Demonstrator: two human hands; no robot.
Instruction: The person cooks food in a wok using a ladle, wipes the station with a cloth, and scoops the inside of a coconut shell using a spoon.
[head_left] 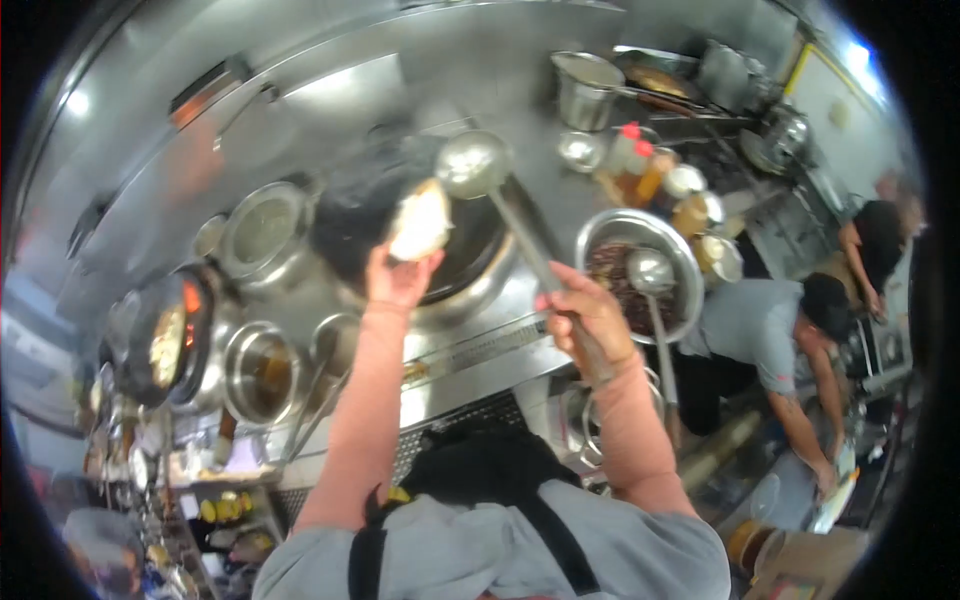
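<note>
My left hand (400,275) grips the near end of a bright white oval piece (422,220), too overexposed and blurred to tell its kind. It is held over a dark wok (470,250) on the stove. My right hand (590,315) is closed around the handle of a large metal ladle (475,163). The ladle's bowl is raised above the wok's far side, just right of the white piece. Steam or blur hides part of the wok's inside.
To the right stands a steel bowl (585,240) of dark food with a second ladle (650,270) in it. Sauce bottles (650,175) are behind. At left are a strainer (265,232), a pot (240,390) and a pan with food (165,345). A co-worker (750,320) bends at right.
</note>
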